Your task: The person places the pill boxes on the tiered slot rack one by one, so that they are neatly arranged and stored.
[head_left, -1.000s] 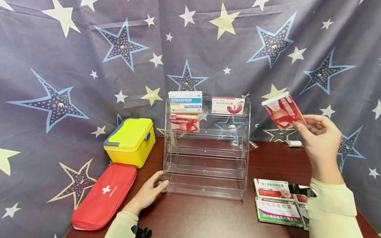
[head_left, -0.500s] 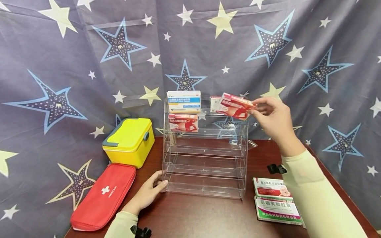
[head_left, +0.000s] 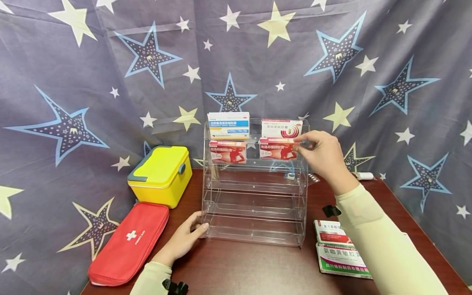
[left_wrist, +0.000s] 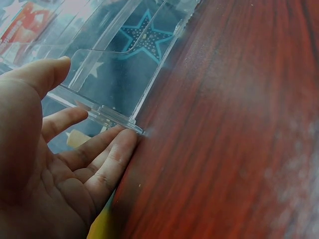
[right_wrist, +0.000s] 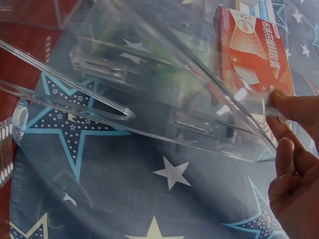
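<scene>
A clear acrylic tiered display rack (head_left: 253, 237) stands on the table. My right hand (head_left: 326, 159) pinches the right end of a red medicine box (head_left: 274, 150), which sits upright at the right of the second tier. In the right wrist view, thumb and finger meet at the edge of this red box (right_wrist: 251, 55). My left hand (head_left: 184, 239) rests at the rack's lower left corner; in the left wrist view its extended fingers (left_wrist: 112, 162) touch that corner. Another red medicine box (head_left: 228, 152) is on the second tier's left. Above are a blue-white box (head_left: 228, 126) and a white-red box (head_left: 281, 128).
Several medicine boxes (head_left: 341, 259) lie at the right, partly behind my right sleeve. A red first-aid pouch (head_left: 130, 243) and a yellow lidded box (head_left: 161, 176) are at the left. A small white roll (head_left: 365, 176) lies behind. A starred curtain (head_left: 236, 53) hangs behind the table.
My right hand has carried the red medicine box leftward from the right side and down into the second tier, below the white-red box. My left hand stays at the rack's corner.
</scene>
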`<action>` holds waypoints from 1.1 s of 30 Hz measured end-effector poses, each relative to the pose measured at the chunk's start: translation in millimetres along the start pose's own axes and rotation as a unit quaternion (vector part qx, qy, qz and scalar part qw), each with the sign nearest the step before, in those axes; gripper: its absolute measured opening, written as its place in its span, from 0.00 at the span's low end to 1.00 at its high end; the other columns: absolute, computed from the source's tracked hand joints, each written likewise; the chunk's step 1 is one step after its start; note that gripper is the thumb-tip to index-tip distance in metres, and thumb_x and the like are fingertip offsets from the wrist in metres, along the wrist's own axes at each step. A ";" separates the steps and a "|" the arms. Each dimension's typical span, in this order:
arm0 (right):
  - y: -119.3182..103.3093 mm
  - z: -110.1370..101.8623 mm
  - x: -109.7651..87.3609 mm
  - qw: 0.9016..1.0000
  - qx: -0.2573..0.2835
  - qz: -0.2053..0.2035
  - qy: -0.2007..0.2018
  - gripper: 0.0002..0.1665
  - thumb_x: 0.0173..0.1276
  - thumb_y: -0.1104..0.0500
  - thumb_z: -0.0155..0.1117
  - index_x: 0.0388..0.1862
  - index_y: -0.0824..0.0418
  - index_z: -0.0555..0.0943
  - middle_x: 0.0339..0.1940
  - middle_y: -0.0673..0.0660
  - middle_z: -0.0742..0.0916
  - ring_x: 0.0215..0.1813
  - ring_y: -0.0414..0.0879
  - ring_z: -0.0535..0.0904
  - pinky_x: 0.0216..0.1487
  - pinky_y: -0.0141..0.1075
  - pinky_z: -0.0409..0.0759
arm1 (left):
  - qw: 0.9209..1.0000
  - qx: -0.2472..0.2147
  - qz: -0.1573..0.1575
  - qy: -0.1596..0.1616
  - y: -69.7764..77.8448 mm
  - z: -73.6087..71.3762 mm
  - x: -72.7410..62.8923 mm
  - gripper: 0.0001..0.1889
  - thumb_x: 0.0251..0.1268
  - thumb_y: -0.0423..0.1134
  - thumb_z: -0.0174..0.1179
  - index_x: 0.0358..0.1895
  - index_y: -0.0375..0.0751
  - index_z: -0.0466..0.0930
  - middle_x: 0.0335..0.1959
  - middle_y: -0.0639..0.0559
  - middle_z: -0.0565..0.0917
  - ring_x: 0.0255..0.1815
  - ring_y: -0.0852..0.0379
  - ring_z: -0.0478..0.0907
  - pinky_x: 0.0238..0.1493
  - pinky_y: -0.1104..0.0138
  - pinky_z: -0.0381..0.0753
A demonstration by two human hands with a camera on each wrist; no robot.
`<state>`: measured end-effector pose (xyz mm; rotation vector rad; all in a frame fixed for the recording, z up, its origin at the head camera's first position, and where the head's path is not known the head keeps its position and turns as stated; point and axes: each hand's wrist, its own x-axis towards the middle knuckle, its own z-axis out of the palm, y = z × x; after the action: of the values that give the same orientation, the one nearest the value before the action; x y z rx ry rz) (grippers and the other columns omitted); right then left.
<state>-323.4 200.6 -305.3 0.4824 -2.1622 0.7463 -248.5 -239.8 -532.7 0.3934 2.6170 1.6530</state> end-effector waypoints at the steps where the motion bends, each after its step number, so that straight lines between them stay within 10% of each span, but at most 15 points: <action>1: 0.1 0.6 -0.9 1.000 -0.001 0.003 -0.005 0.10 0.59 0.61 0.82 0.39 0.49 0.94 0.26 0.49 0.85 0.29 0.45 0.75 0.31 0.42 0.68 | 1.000 0.000 0.001 -0.001 0.2 -0.1 0.1 0.24 0.79 0.47 0.62 0.72 0.49 0.72 0.51 0.45 0.82 0.47 0.51 0.84 0.44 0.64 0.83; 33: -8.0 5.4 -10.0 0.995 -0.084 -0.002 -0.050 0.08 0.63 0.60 0.77 0.42 0.52 0.90 0.41 0.50 0.88 0.31 0.49 0.78 0.35 0.49 0.75 | 1.000 0.001 0.004 -0.006 -1.2 -0.6 0.0 0.24 0.80 0.48 0.61 0.72 0.48 0.71 0.51 0.44 0.82 0.48 0.51 0.84 0.46 0.64 0.83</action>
<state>-315.8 192.0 -313.1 0.4447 -2.2924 0.5426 -248.9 -240.7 -533.5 0.4134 2.6114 1.6456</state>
